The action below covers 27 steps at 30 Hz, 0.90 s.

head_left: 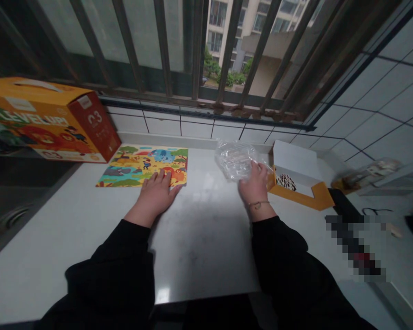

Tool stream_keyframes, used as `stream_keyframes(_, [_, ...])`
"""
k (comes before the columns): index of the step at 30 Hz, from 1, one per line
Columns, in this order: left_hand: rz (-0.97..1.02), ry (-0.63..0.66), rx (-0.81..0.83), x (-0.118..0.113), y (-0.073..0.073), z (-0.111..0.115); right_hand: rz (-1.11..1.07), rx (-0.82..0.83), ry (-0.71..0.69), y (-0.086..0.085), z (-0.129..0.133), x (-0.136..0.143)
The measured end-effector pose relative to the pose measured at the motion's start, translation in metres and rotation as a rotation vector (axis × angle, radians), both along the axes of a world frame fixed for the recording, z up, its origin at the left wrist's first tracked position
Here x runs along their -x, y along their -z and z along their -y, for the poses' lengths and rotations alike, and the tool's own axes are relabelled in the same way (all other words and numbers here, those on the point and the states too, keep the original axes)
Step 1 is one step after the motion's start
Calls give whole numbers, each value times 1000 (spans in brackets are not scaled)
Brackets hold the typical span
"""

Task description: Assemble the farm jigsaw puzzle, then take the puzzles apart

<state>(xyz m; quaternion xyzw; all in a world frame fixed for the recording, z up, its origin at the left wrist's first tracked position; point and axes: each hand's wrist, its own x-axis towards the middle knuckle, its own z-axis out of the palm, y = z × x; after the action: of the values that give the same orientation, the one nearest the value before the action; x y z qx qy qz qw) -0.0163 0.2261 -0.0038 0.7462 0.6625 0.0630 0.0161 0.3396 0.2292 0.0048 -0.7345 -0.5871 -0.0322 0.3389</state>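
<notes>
My left hand (157,193) lies flat, fingers stretched out, on the lower right part of a colourful picture sheet (131,160) with cartoon animals and trees. Crumpled clear plastic packaging (234,158) lies further right on the counter. My right hand (256,187) has its fingers curled on the packaging's right edge. Just right of that hand is an opened orange box (301,196) with a white inside, its lid tipped up at the back. A black-and-white patterned piece (286,182) sits in the box's left end; its kind cannot be made out.
A large orange carton (48,120) with a handle stands at the back left, beside a sunken dark area (27,192). Behind the white counter (206,247) are a tiled wall and a barred window (196,50). Dark items and a pixelated patch lie at the right.
</notes>
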Motion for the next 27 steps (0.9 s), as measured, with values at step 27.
stream_keyframes(27, [37,186,35,-22,3,20,114,530,47,13,-3,35])
